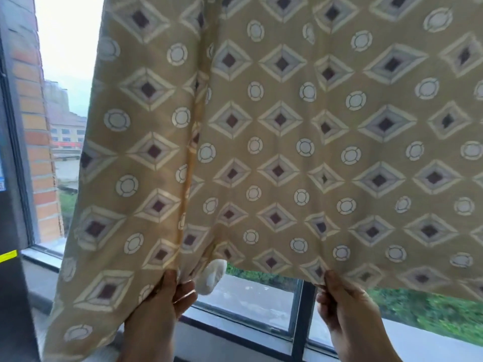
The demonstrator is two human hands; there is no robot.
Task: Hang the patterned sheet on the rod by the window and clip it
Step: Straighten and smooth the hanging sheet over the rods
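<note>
Two hands of yours are on the lower edge of the patterned sheet (287, 142), which hangs in front of the window (251, 299) and fills most of the view from 9 o'clock round to 3 o'clock. Your left hand (164, 301), at 7 o'clock, grips a bunched fold of the hem, fingers curled round the cloth; a pale turned-over corner pokes out just beside that hand toward 6 o'clock. Your right hand (342, 301), at 5 o'clock, pinches the hem between thumb and fingers, with little tension creases fanning up from the pinch. The sheet's top runs off the upper edge of the view, so the rod and any clips are hidden, and you cannot tell how the cloth is fixed up there. Its right side is also cut off at 3 o'clock. The cloth hangs with its length running 12 to 6 o'clock, a long vertical fold dropping to your left hand; left of that fold the fabric falls lower, past the sill. Motion blur softens the pattern. A brick wall (34, 126) shows at 9 o'clock, greenery beyond the glass at 4 o'clock.
</note>
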